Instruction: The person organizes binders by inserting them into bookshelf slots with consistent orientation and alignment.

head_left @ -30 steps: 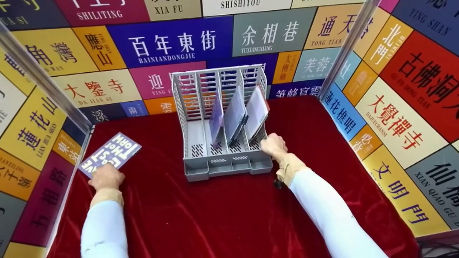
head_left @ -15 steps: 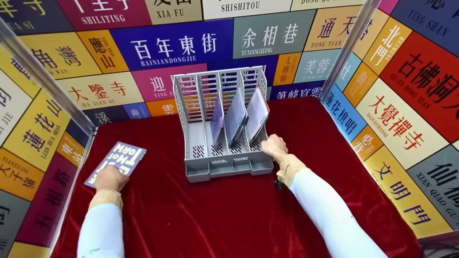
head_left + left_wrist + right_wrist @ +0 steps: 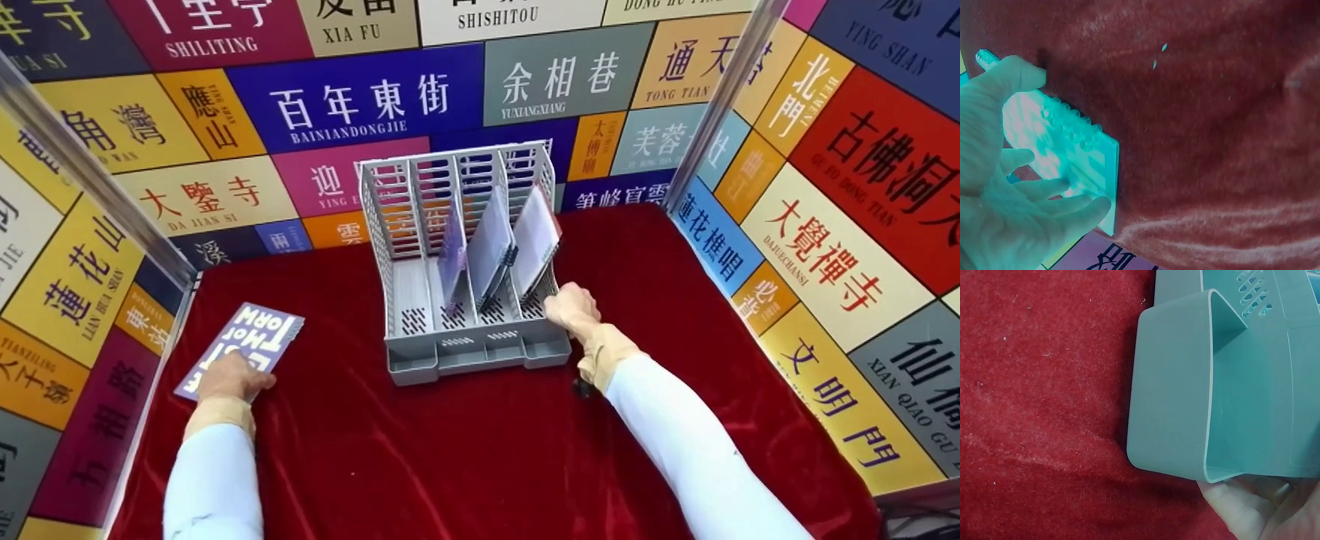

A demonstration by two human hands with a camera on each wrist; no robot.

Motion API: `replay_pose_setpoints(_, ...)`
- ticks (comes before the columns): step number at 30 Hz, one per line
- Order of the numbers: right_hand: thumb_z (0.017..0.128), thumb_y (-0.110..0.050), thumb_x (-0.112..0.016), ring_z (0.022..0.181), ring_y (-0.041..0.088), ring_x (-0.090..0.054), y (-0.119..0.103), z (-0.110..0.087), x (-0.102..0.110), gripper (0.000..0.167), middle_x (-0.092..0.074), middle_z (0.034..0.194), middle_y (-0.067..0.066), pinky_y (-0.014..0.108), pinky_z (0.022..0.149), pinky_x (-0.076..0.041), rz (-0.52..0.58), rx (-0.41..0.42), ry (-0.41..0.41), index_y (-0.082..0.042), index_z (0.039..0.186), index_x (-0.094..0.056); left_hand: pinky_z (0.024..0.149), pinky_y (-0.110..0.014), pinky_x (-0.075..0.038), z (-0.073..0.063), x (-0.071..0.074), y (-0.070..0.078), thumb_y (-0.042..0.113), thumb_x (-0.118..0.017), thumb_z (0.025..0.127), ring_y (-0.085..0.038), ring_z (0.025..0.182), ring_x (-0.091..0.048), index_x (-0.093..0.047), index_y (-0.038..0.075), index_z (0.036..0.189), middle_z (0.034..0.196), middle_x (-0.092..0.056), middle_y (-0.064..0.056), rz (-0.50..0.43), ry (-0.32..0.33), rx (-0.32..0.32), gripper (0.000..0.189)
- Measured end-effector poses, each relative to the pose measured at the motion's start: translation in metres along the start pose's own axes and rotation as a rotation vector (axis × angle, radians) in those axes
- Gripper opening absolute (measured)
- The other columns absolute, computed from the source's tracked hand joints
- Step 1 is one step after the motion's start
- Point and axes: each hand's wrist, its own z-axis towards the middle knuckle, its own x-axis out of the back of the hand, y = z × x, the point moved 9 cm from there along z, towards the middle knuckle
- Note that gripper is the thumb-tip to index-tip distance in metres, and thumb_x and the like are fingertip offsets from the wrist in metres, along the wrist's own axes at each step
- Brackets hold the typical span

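A spiral notebook [image 3: 262, 330] with a purple cover and large white lettering lies on the red cloth at the left. My left hand [image 3: 231, 379] rests over its near part. In the left wrist view, the thumb reaches across the bound edge and the spread fingers [image 3: 1081, 216] lie over the cover. A grey file rack [image 3: 412, 356] with slotted dividers stands in the middle. My right hand [image 3: 574, 307] grips its front right corner, beside the small front tray [image 3: 1171, 391]. Upright in the rack are a purple notebook [image 3: 451, 259], bluish spiral notebooks [image 3: 491, 244] and pale ones [image 3: 534, 240].
Red velvet cloth [image 3: 420, 450] covers the table. Panels with Chinese lettering [image 3: 360, 97] rise behind and on both sides, with metal corner posts [image 3: 709, 112] between them. The rack's leftmost compartment [image 3: 409, 289] holds no notebook.
The lettered notebook has slid a little nearer and turned slightly on the cloth. My left hand has shifted across its cover, thumb spreading to the right. My right hand stays at the rack's corner.
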Motion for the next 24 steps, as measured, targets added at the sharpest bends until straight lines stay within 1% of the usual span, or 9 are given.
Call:
replay_pose_setpoints(3,0.099,-0.029,-0.052,0.118,0.042,-0.076,0.001,0.002,-0.001,0.033,-0.077,0.133,0.022,0.051,0.081,-0.063,-0.002,-0.007,0.003,-0.008,0.11,-0.074,0.102,-0.068,-0.058,0.001,0.002,-0.001,0.038,-0.085,0.085,-0.059,0.115,-0.069,-0.064,-0.02,0.13,0.128,-0.067,-0.049,0.021,0.038,-0.021,0.076)
replay_pose_setpoints(6,0.099,-0.029,-0.052,0.116,0.042,-0.076,0.003,0.003,-0.001,0.032,-0.077,0.133,0.022,0.051,0.08,-0.063,0.0,-0.011,0.002,-0.008,0.109,-0.074,0.099,-0.068,-0.058,0.002,0.003,0.002,0.037,-0.087,0.083,-0.058,0.111,-0.07,-0.066,-0.021,0.126,0.124,-0.068,-0.049,0.039,0.059,-0.056,0.075)
replay_pose_setpoints(10,0.098,-0.029,-0.052,0.115,0.042,-0.076,0.004,0.004,0.0,0.032,-0.077,0.133,0.022,0.05,0.078,-0.063,0.0,-0.008,0.006,-0.008,0.109,-0.074,0.099,-0.068,-0.059,0.002,0.003,0.008,0.035,-0.088,0.083,-0.059,0.107,-0.071,-0.068,-0.021,0.12,0.12,-0.068,-0.05,0.063,0.057,-0.09,0.07)
replay_pose_setpoints(13,0.098,-0.029,-0.052,0.114,0.042,-0.077,0.004,0.004,0.0,0.032,-0.077,0.133,0.022,0.051,0.076,-0.063,-0.003,-0.007,0.009,-0.008,0.11,-0.073,0.096,-0.068,-0.061,0.005,0.001,0.012,0.032,-0.082,0.083,-0.059,0.105,-0.072,-0.072,-0.018,0.111,0.118,-0.069,-0.049,0.101,0.054,-0.106,0.058)
replay_pose_setpoints(16,0.098,-0.029,-0.051,0.115,0.043,-0.077,0.003,0.004,0.001,0.033,-0.077,0.133,0.023,0.053,0.081,-0.064,-0.005,0.001,0.012,-0.007,0.109,-0.074,0.093,-0.068,-0.062,0.011,-0.004,0.014,0.025,-0.073,0.081,-0.06,0.107,-0.072,-0.074,-0.015,0.104,0.12,-0.071,-0.047,0.129,0.062,-0.106,0.046)
replay_pose_setpoints(18,0.098,-0.029,-0.051,0.116,0.043,-0.076,0.002,0.003,0.001,0.034,-0.077,0.133,0.023,0.054,0.086,-0.064,-0.006,0.006,0.015,-0.007,0.108,-0.074,0.09,-0.068,-0.063,0.016,-0.007,0.014,0.021,-0.069,0.08,-0.061,0.108,-0.073,-0.075,-0.014,0.103,0.121,-0.071,-0.046,0.128,0.078,-0.092,0.042)
replay_pose_setpoints(21,0.098,-0.029,-0.05,0.117,0.042,-0.076,0.001,0.002,0.002,0.035,-0.078,0.132,0.023,0.055,0.092,-0.063,-0.003,0.009,0.015,-0.007,0.108,-0.075,0.083,-0.067,-0.064,0.021,-0.01,0.011,0.018,-0.069,0.082,-0.061,0.107,-0.074,-0.076,-0.014,0.104,0.12,-0.073,-0.044,0.104,0.121,-0.06,0.039)
replay_pose_setpoints(24,0.098,-0.029,-0.051,0.118,0.042,-0.076,0.001,0.001,0.001,0.034,-0.078,0.13,0.022,0.055,0.094,-0.063,0.001,0.003,0.011,-0.007,0.108,-0.074,0.079,-0.066,-0.063,0.02,-0.012,0.005,0.015,-0.069,0.085,-0.059,0.102,-0.075,-0.076,-0.013,0.102,0.115,-0.074,-0.043,0.077,0.185,-0.036,0.034)
